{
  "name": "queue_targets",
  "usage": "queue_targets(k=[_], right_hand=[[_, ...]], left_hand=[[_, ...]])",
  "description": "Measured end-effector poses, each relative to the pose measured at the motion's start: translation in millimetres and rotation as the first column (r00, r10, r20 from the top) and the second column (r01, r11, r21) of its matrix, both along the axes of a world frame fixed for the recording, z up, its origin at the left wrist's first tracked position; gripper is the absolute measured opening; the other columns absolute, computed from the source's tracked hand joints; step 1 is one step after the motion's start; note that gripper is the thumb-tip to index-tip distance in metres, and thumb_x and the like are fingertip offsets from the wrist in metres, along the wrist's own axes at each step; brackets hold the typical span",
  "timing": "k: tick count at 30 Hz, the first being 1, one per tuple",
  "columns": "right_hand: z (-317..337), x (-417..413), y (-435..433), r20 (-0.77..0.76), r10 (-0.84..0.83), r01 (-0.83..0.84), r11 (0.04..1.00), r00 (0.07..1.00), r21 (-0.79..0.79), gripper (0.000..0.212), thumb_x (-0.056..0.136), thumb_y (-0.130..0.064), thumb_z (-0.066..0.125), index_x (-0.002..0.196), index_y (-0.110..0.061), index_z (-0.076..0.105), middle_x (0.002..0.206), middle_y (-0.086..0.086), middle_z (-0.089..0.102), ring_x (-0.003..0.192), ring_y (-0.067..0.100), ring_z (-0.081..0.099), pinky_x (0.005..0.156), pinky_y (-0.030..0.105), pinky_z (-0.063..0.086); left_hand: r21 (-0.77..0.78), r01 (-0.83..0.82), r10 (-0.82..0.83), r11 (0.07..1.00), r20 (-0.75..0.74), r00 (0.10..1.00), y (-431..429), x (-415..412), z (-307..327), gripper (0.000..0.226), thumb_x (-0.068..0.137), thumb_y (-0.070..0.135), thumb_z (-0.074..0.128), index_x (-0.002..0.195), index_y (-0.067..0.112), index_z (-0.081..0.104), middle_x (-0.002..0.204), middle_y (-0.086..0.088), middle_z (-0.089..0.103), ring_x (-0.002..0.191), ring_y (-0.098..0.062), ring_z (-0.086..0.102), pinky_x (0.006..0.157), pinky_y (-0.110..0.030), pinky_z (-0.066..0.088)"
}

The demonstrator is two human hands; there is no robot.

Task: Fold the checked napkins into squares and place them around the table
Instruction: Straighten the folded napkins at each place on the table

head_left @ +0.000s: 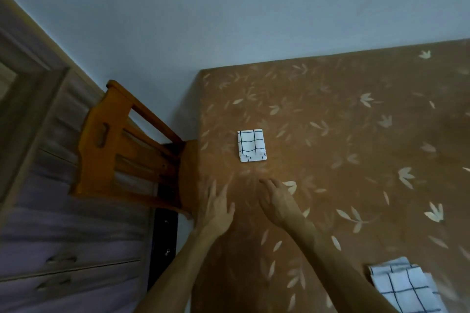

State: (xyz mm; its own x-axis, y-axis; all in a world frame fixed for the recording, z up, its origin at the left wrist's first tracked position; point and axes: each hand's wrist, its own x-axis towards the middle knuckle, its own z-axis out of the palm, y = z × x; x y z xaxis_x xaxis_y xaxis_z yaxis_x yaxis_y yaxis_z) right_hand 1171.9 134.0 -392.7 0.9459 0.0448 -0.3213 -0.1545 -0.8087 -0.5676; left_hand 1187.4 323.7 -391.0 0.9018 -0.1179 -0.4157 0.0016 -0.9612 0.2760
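1. A pile of checked napkins (407, 287), white with dark lines, is lying on the near right of the counter (356, 140). Its layers are sitting loosely on one another, and part of it is running out of the bottom of the view.
2. Two bare forearms are reaching in from the bottom edge, over the counter's brown covering with its pale leaf pattern.
3. The left hand (216, 208) is sitting at the counter's left edge with its fingers straight and spread wide, holding nothing. I cannot tell whether it is touching the surface.
4. The right hand (277, 201) is just beside it, palm down, with fingers loose and slightly bent, also holding nothing. Its fingertips are pointing towards the folded napkin but are staying apart from it.
5. The folded napkin (251, 145) is lying flat just beyond both hands, near the counter's left side. It is folded into a small, nearly square packet, well apart from the pile.
6. An orange-brown wooden chair (122, 150) is standing against the counter's left edge.
7. Purplish-grey wooden drawers (63, 249) are showing at the far left.
8. A plain pale wall (229, 7) is rising behind the counter.
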Motion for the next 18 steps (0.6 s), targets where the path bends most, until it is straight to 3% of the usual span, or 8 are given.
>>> queue_targets(k=[4, 8, 12, 15, 18], right_hand=[[-12, 48, 2, 0.065, -0.012, 0.016, 0.998, 0.998, -0.068, 0.061, 0.086, -0.010, 0.058, 0.145, -0.016, 0.044, 0.153, 0.016, 0.036, 0.126, 0.039, 0.047, 0.103, 0.049, 0.045], [-21, 88, 6, 0.150, -0.011, 0.026, 0.995, 0.989, -0.101, 0.058, 0.090, -0.010, 0.061, 0.145, -0.011, 0.046, 0.158, 0.025, 0.029, 0.134, 0.045, 0.041, 0.105, 0.054, 0.043], [-39, 126, 6, 0.119, -0.012, 0.028, 0.990, 0.993, -0.135, 0.055, 0.101, -0.020, 0.052, 0.153, -0.017, 0.033, 0.164, 0.020, 0.016, 0.146, 0.039, 0.026, 0.115, 0.049, 0.032], [-56, 136, 8, 0.131, 0.037, -0.018, 0.990, 0.991, -0.141, 0.048, 0.100, -0.024, 0.053, 0.147, -0.017, 0.041, 0.162, 0.017, 0.023, 0.145, 0.038, 0.027, 0.113, 0.051, 0.036], [-67, 125, 12, 0.126, 0.122, -0.097, 0.977, 0.984, -0.187, 0.044, 0.095, -0.023, 0.061, 0.137, -0.016, 0.051, 0.157, 0.019, 0.034, 0.145, 0.040, 0.032, 0.109, 0.052, 0.040]], left_hand=[[0.065, 0.007, -0.006, 0.998, -0.004, 1.000, -17, 57, -21, 0.069, 0.100, 0.046, 0.047, 0.158, 0.025, 0.017, 0.168, -0.009, 0.007, 0.153, -0.033, 0.011, 0.122, -0.055, 0.019], [0.150, 0.068, -0.069, 0.986, 0.003, 0.998, -24, 94, -42, 0.081, 0.101, 0.051, 0.042, 0.160, 0.017, -0.002, 0.168, -0.015, -0.009, 0.155, -0.035, 0.001, 0.125, -0.053, 0.013], [0.206, 0.079, -0.112, 0.975, 0.154, 0.982, -14, 88, -68, 0.076, 0.101, 0.059, 0.023, 0.161, 0.015, 0.006, 0.168, -0.018, 0.000, 0.155, -0.035, 0.006, 0.124, -0.052, 0.017], [0.211, 0.107, -0.149, 0.972, 0.196, 0.969, -5, 84, -80, 0.077, 0.100, 0.062, 0.014, 0.161, 0.016, 0.006, 0.168, -0.016, 0.001, 0.156, -0.033, 0.005, 0.124, -0.052, 0.016], [0.188, 0.093, -0.133, 0.978, 0.213, 0.968, -7, 85, -80, 0.074, 0.101, 0.060, 0.018, 0.160, 0.017, 0.011, 0.168, -0.015, 0.004, 0.156, -0.031, 0.007, 0.124, -0.050, 0.016]])
